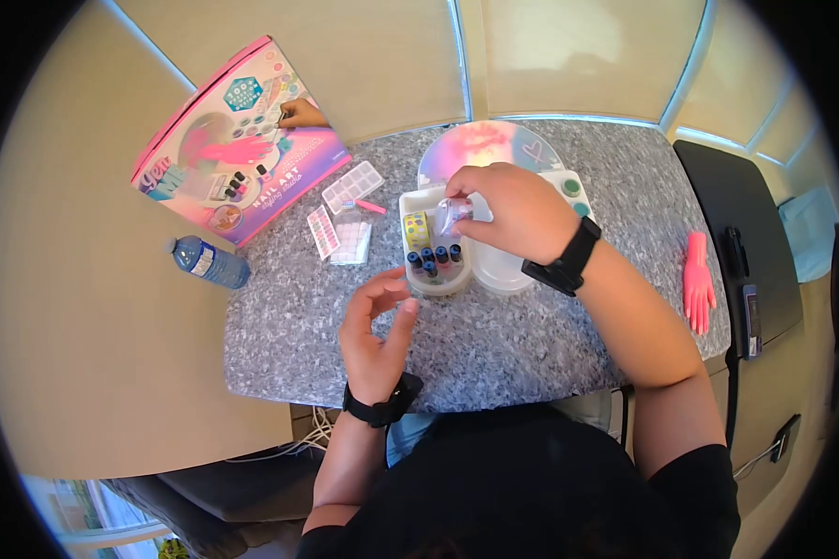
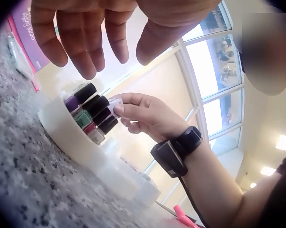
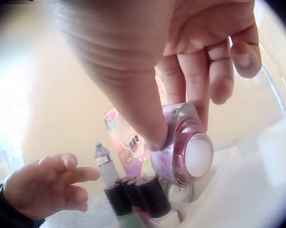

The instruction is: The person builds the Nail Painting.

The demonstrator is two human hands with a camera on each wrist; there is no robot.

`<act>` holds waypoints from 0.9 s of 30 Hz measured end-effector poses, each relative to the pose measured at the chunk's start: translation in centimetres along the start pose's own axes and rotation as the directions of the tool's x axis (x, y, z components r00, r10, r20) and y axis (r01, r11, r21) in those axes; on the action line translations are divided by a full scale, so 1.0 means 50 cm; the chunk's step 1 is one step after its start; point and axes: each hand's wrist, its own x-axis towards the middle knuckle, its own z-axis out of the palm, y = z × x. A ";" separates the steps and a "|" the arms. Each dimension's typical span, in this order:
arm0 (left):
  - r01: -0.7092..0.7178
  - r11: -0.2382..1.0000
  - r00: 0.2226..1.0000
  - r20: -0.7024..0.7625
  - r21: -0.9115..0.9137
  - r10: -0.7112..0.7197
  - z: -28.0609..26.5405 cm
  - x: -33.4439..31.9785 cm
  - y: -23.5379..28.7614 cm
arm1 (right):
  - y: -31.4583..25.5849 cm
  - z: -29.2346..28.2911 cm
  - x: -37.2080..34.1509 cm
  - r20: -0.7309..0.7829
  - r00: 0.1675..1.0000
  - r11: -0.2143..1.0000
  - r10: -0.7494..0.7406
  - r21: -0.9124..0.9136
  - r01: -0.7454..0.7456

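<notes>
1. Roll [image 1: 454, 220] of pink-and-purple patterned sheet sits between the thumb and fingers of the right hand [image 1: 522, 212], over the white tray [image 2: 69, 130].
2. Thumb and fingers pinch it: the thumb presses one side, two fingers lie behind it, and the other two hang apart from it. Its pale round end points away from the palm.
3. Polish bottles [image 1: 431, 261] with black caps stand in the tray's rounded near end, close to the roll. Whether the roll touches any cap, I cannot tell.
4. A yellow patterned roll [image 1: 417, 229] lies in the tray, to the left of the pinched one.
5. The left hand [image 1: 375, 345] hovers near the tray's rounded end, its fingers loosely bent, the thumb apart from them, holding nothing.
6. Left of the tray lie a white divided case [image 1: 353, 185], a pink stick [image 1: 371, 207] and a sheet of pink pieces [image 1: 323, 232].
7. A water bottle [image 1: 213, 264] and a large printed box [image 1: 242, 149] are farther left; a pink model hand [image 1: 697, 284] lies at the right.
</notes>
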 end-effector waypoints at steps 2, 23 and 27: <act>0.048 0.998 0.999 0.003 -0.050 -0.048 -0.007 0.000 -0.006 | 0.007 0.019 0.020 0.046 0.999 0.999 0.018 -0.029 -0.017; 0.255 0.967 0.952 0.178 -0.018 -0.247 -0.006 0.001 0.006 | 0.014 0.046 0.004 0.201 0.975 0.996 0.094 -0.014 -0.093; 0.203 0.975 0.950 0.223 0.089 -0.219 -0.030 0.004 0.008 | 0.013 0.036 -0.041 0.181 0.983 0.999 -0.001 0.036 -0.006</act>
